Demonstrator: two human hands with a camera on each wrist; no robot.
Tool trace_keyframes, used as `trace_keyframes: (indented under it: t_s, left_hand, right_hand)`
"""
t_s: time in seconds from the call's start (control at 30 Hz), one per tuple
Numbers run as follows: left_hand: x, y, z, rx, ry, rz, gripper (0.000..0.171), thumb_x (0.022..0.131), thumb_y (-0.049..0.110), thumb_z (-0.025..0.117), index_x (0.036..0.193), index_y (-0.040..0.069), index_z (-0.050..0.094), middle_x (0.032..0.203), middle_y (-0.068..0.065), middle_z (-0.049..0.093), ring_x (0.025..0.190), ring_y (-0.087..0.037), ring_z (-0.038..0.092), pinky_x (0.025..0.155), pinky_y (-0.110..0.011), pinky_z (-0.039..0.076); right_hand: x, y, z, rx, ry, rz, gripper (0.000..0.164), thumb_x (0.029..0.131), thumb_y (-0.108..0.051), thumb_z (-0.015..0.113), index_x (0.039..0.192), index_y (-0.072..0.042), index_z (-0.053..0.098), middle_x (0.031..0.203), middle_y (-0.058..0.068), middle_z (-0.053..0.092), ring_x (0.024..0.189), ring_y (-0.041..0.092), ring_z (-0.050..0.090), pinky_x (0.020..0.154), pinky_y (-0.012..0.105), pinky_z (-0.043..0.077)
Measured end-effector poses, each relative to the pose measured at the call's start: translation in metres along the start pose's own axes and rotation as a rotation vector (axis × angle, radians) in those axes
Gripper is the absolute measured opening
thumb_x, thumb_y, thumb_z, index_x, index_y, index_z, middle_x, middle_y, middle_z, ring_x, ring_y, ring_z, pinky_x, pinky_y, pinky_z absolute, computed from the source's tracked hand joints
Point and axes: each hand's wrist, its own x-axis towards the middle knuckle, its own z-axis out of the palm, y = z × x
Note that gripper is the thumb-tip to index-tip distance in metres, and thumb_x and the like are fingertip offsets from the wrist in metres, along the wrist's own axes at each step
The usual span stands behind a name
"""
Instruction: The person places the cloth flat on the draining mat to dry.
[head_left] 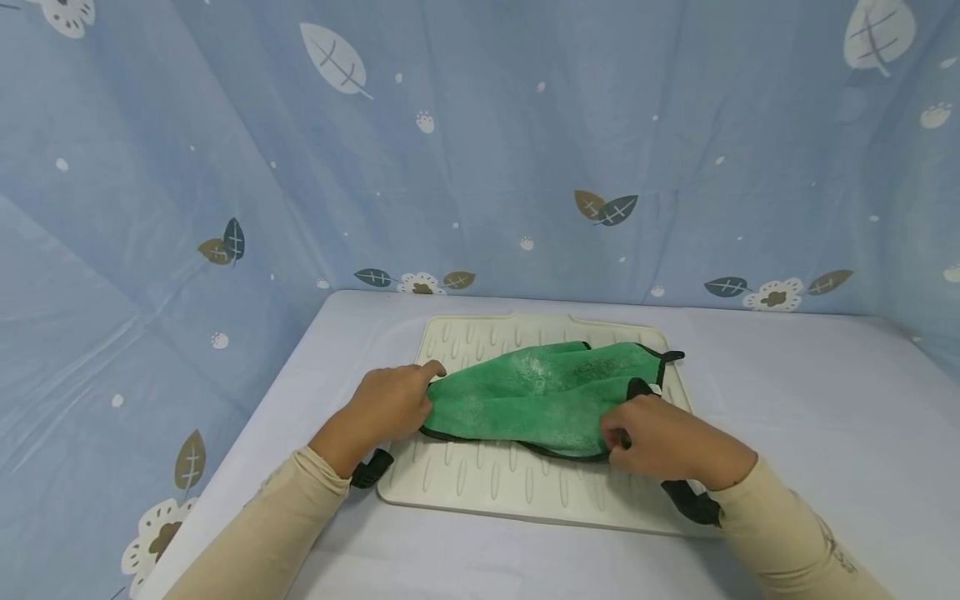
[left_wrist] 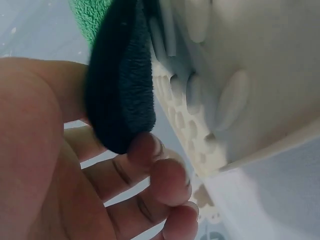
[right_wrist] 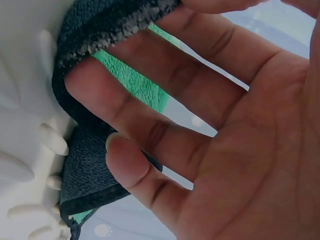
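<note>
A green plush towel [head_left: 525,396] with black edging lies loosely folded across a cream ridged board [head_left: 480,492]. My left hand [head_left: 386,408] grips its left end; in the left wrist view the dark grey underside of the towel [left_wrist: 132,95] passes between thumb and fingers. At the near right corner, my right hand [head_left: 660,437] pinches the towel's edge. Seen from the right wrist, the fingers reach under the dark border, and a grey flap of the towel [right_wrist: 92,172] hangs beside them against the board's ridges. A small black loop [head_left: 673,356] sticks out at the far right corner.
The board rests on a table with a white cover [head_left: 810,417]. Behind and to the left hangs a blue curtain [head_left: 487,150] printed with leaves and flowers, meeting the table's far edge. Black wrist devices [head_left: 372,468] sit below both hands.
</note>
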Motion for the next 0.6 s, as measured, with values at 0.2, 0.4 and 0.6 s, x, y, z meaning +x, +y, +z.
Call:
trace_keyframes:
  t_s: [0.2, 0.4, 0.6]
  left_hand:
    - [0.0003, 0.0028, -0.0052, -0.001, -0.024, -0.071, 0.038, 0.092, 0.015, 0.058, 0.131, 0.016, 0.06, 0.089, -0.002, 0.07, 0.064, -0.015, 0.053, 0.05, -0.031, 0.039]
    - [-0.001, 0.0045, -0.0076, 0.002, -0.044, -0.107, 0.034, 0.094, 0.018, 0.058, 0.128, 0.016, 0.063, 0.092, -0.005, 0.072, 0.063, -0.016, 0.052, 0.05, -0.032, 0.038]
    - [-0.0016, 0.0022, -0.0049, -0.005, -0.099, -0.087, 0.034, 0.093, 0.017, 0.057, 0.127, 0.012, 0.064, 0.093, -0.005, 0.072, 0.065, -0.017, 0.054, 0.052, -0.033, 0.04]
  right_hand:
    - [-0.0029, -0.0002, -0.0024, 0.042, -0.026, 0.01, 0.028, 0.08, -0.004, 0.063, 0.064, -0.022, 0.049, 0.06, -0.014, 0.038, 0.055, 0.0, 0.036, 0.053, 0.02, 0.032]
    - [-0.0043, -0.0009, -0.0032, 0.067, -0.045, 0.019, 0.031, 0.079, -0.003, 0.061, 0.062, -0.021, 0.043, 0.06, -0.013, 0.03, 0.054, 0.0, 0.031, 0.053, 0.02, 0.029]
    - [-0.004, -0.0019, 0.0012, 0.124, -0.089, 0.008, 0.03, 0.078, -0.003, 0.06, 0.062, -0.021, 0.041, 0.06, -0.013, 0.029, 0.054, 0.001, 0.027, 0.052, 0.02, 0.026]
